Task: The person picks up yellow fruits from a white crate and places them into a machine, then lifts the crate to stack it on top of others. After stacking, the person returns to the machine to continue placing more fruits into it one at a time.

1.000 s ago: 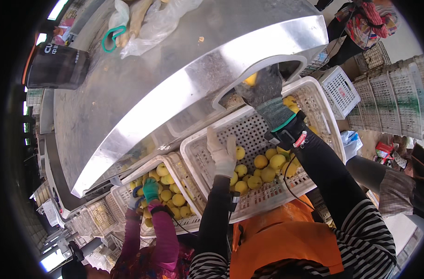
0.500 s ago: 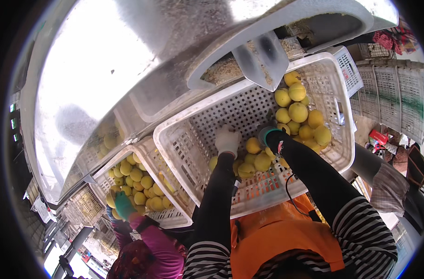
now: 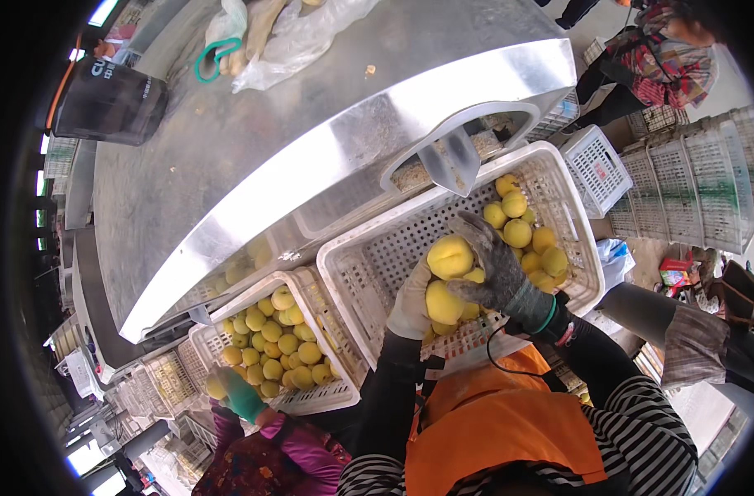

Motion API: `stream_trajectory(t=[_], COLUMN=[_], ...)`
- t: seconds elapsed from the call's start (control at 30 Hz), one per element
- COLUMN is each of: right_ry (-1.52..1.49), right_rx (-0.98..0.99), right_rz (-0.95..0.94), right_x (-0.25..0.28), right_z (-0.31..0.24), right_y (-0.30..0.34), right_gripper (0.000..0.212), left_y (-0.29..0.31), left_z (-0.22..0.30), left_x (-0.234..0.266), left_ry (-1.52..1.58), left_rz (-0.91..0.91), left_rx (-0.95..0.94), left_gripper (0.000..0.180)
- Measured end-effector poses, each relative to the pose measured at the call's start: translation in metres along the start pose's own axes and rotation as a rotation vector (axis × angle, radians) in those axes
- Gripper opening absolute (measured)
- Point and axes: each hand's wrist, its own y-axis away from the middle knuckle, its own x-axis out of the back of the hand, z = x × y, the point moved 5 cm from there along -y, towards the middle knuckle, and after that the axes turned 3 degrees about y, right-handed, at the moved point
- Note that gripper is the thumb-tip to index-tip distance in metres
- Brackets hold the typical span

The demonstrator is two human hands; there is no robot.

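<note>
Two yellow peaches are raised between my hands above a white slatted plastic crate (image 3: 468,183). The upper peach (image 3: 450,256) sits between the fingers of both hands, and the lower peach (image 3: 444,302) rests against the palm side of my left hand (image 3: 410,304), in a pale glove. My right hand (image 3: 502,271), in a dark grey glove with a green cuff, curls around the peaches from the right, its thumb near the lower one. Part of another peach shows between the hands. More peaches (image 3: 517,232) lie in the crate's right end, and some lie under my hands, partly hidden.
A steel table (image 3: 311,124) with a chute (image 3: 449,161) overhangs the crate's far side. At left, a co-worker's green-gloved hand (image 3: 243,397) holds a peach over another crate (image 3: 331,397) of peaches. Stacked crates (image 3: 682,186) stand at right; a dark bin (image 3: 108,103) is far left.
My hands have come up from the crate's bottom and drawn together, with peaches now held between them. The view has shifted, showing more of the steel table.
</note>
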Motion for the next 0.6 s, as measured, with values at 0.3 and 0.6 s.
stream_trajectory(t=[0.3,0.6], right_ry=[-0.243,0.508], right_rx=[0.258,-0.43], right_rz=[0.297,0.207], right_x=[0.045,0.044], right_z=[-0.058,0.027], right_y=[-0.014,-0.13], right_gripper=[0.082,0.091], left_y=[0.003,0.003], left_z=[0.017,0.048], left_x=[-0.069,-0.061], left_ry=[-0.197,-0.219], left_rz=[-0.145,0.156], left_rx=[0.072,-0.406], left_gripper=[0.035,0.036])
